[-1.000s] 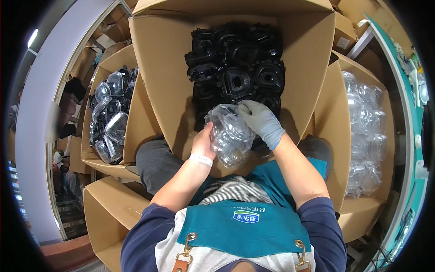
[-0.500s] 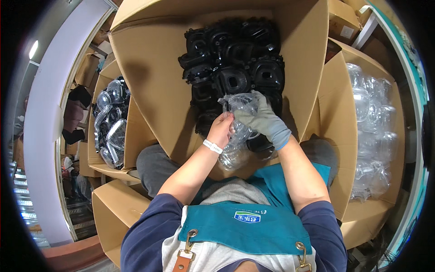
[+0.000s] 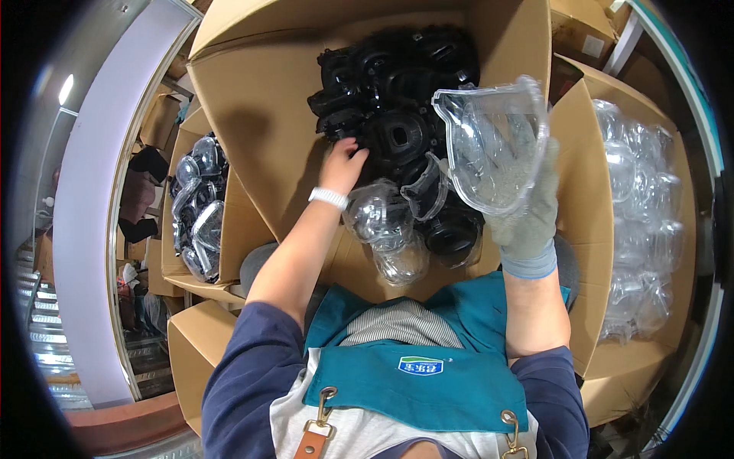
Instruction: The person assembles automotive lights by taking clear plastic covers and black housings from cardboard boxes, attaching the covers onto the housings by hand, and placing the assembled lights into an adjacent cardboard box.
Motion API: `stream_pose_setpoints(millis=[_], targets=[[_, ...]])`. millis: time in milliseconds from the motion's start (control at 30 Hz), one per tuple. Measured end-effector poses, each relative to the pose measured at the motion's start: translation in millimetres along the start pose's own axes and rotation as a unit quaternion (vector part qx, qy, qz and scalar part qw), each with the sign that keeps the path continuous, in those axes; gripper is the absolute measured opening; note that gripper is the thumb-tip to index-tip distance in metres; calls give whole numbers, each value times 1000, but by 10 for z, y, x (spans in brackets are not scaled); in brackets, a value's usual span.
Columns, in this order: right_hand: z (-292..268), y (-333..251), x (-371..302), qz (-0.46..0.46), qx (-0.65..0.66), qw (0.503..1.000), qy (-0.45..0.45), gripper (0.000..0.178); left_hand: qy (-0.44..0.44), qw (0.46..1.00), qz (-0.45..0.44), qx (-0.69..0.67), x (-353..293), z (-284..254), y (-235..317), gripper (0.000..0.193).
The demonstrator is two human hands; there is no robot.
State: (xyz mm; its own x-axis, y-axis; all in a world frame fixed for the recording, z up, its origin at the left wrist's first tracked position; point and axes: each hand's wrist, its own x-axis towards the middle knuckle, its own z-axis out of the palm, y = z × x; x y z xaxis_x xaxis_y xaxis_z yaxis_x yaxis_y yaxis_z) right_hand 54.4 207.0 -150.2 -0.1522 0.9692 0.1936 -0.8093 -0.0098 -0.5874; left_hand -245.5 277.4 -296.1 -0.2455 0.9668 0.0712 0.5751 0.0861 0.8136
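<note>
My right hand (image 3: 527,218), in a grey glove, holds up a clear plastic lens cover (image 3: 493,145) with a thick rim; the fingers show through it from behind. At the left side of a stack of black plastic housings (image 3: 397,134), my bare left hand (image 3: 342,164) has thumb and forefinger a little apart. It has nothing visible in its grasp, and its other fingers are partly hidden. Between my hands, several more clear covers (image 3: 386,229) lie in the near part of the large cardboard box (image 3: 260,130). Another curved clear piece (image 3: 426,187) leans against the black housings.
On the right stands a cardboard box (image 3: 577,229) filled with stacked clear covers (image 3: 634,222). A smaller box (image 3: 177,264) at the left holds clear and black parts (image 3: 200,206). Another carton (image 3: 199,336) sits by my left elbow. A pale post (image 3: 103,214) rises at far left.
My hands have separated. The right has lifted a clear cover up and to the right, turning its open side into view. The left has let go and moved up-left to the black housings.
</note>
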Motion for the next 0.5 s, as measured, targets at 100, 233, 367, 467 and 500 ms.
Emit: stream_pose_setpoints(millis=[100,233,367,467,500], targets=[[-95,-44,-5,42,103,994,-3,75,-59,982,-87,155,476,464,-35,69],[83,-9,-20,87,182,979,-42,72,3,938,-167,304,686,608,-796,67],[-100,-110,-80,11,-18,999,39,72,135,981,-131,50,230,1045,260,63],[-107,97,-120,-49,-221,973,41,64,201,965,131,103,9,487,499,67],[-84,121,-116,-49,-216,974,39,64,181,961,173,116,-79,222,657,68]])
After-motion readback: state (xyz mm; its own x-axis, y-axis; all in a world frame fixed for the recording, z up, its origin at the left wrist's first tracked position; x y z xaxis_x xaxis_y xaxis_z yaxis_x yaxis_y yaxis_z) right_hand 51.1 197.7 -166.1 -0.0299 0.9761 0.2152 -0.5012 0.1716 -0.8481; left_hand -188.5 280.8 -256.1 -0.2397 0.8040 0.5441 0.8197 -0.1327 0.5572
